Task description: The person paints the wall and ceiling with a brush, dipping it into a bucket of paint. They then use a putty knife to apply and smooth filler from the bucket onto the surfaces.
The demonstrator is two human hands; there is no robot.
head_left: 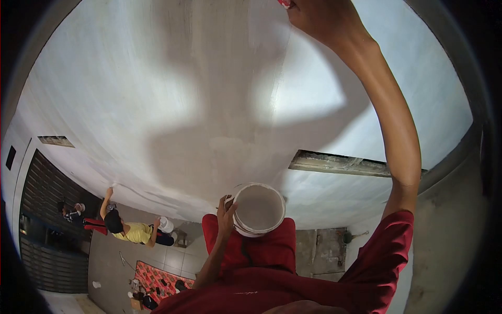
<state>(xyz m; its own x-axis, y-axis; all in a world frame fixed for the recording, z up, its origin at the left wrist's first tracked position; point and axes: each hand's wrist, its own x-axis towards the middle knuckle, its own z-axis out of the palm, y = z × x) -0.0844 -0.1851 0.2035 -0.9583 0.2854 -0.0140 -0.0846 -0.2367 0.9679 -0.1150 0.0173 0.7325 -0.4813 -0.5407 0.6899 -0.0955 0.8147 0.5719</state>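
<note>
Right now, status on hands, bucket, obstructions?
Left hand at bucket's rim. Right hand raised, holding something red, partly out of frame. Person in yellow off left, clear.

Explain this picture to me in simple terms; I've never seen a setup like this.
There is no machine here, just a person's bare hands. The single picture comes from a camera worn on the head, looking forward and down, so edges look curved. The left hand is at the rim of a pale bucket, above the person's red-clad legs. The right hand is raised against a pale wall; something red shows by its fingers, but the top edge cuts it off. Lower left, another person in a yellow shirt reaches to the wall, and small items lie on a red patterned mat.
</note>
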